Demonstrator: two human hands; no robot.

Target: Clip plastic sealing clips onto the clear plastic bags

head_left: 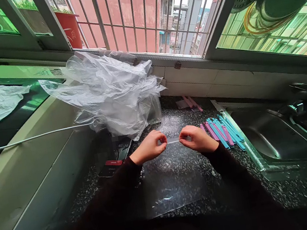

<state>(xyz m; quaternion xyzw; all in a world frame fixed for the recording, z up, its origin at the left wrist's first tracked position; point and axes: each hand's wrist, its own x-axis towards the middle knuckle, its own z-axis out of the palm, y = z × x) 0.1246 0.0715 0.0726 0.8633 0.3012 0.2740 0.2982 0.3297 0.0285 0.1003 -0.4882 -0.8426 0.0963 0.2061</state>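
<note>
A clear plastic bag (174,189) stretches flat over the speckled dark counter toward my body. My left hand (149,147) is closed, thumb and fingers pinching the left part of the bag's far edge. At the right part of that edge, my right hand (198,139) pinches in the same way. A pale taut strip of the edge shows between the two hands. Just right of my right hand lie several blue and pink flat plastic strips (222,129). Beyond my left hand rises a large heap of clear plastic bags (118,93).
Left of my left forearm lie a phone with a lit timer (123,146) and a red and black box (112,168). More pink strips (192,103) rest by the tiled wall. A steel sink (272,131) is at the right. A white cable (34,137) crosses the left side.
</note>
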